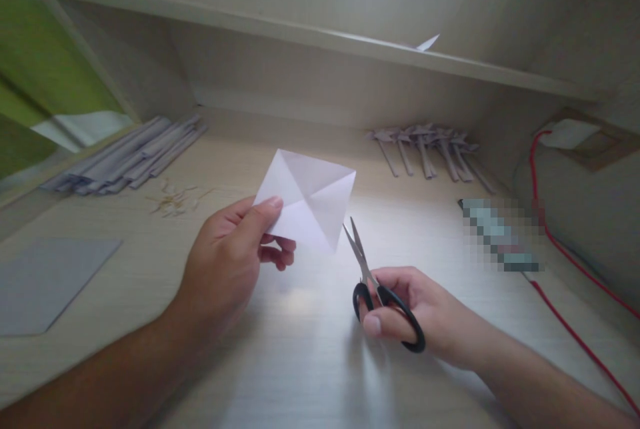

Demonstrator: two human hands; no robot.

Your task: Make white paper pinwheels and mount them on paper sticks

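Between thumb and fingers, my left hand [227,242] holds a square white sheet of paper [315,192] by its left corner, raised over the desk. Two creases cross at the middle of the sheet. My right hand [410,302] grips black-handled scissors [367,265], thumb and fingers through the loops. The blades are slightly apart and point up toward the paper's lower right corner. A small gap seems to lie between the blade tips and the sheet's edge.
Rolled paper sticks [135,152] lie in a pile at the back left, near scattered small pale strips [175,201]. A paper stack [55,282] rests at left. Several paper pinwheel-like pieces [430,142] lie at back right. A blurred-out device [500,232] and red cable [575,329] are at right.
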